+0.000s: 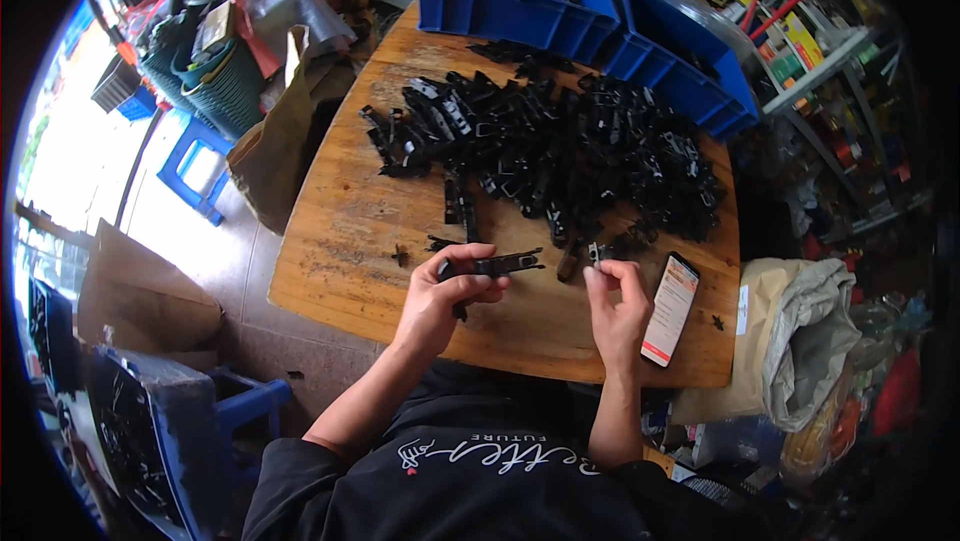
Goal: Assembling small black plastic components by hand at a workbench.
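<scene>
In the head view, the left hand [440, 293] has its thumb and fingers closed around a long black part [510, 263], whose free end points toward the right hand [620, 311]. The right hand's thumb and forefinger are pinched together on a small silvery piece [597, 252]. Both hold their things over the wooden table [335, 231], just nearer the person than a heap of black parts [520, 131], with a phone [672, 309] lying beside the right hand.
</scene>
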`<action>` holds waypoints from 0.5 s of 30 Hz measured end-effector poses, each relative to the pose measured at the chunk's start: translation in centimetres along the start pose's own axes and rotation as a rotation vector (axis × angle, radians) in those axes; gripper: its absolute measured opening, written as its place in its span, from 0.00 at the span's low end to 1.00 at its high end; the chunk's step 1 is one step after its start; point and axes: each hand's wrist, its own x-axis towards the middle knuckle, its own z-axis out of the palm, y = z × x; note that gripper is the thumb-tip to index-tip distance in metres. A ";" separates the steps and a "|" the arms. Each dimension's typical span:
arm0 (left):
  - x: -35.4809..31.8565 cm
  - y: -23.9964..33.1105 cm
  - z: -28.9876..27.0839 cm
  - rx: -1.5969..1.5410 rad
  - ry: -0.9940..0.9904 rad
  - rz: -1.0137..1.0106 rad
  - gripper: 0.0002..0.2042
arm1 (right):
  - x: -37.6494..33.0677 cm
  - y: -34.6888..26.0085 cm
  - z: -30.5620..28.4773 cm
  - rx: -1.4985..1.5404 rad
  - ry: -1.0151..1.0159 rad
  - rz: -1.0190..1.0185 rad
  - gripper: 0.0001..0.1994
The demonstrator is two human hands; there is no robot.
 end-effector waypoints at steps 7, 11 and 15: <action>-0.1 -0.6 0.1 0.100 0.025 0.087 0.16 | 0.3 -2.9 0.0 0.231 -0.131 -0.086 0.06; -0.4 -0.6 0.6 0.174 0.046 0.094 0.16 | 0.4 -3.6 0.8 0.327 -0.236 0.039 0.09; -1.2 -0.3 1.1 0.362 0.000 0.114 0.17 | 0.3 -3.9 1.6 0.259 -0.234 0.050 0.09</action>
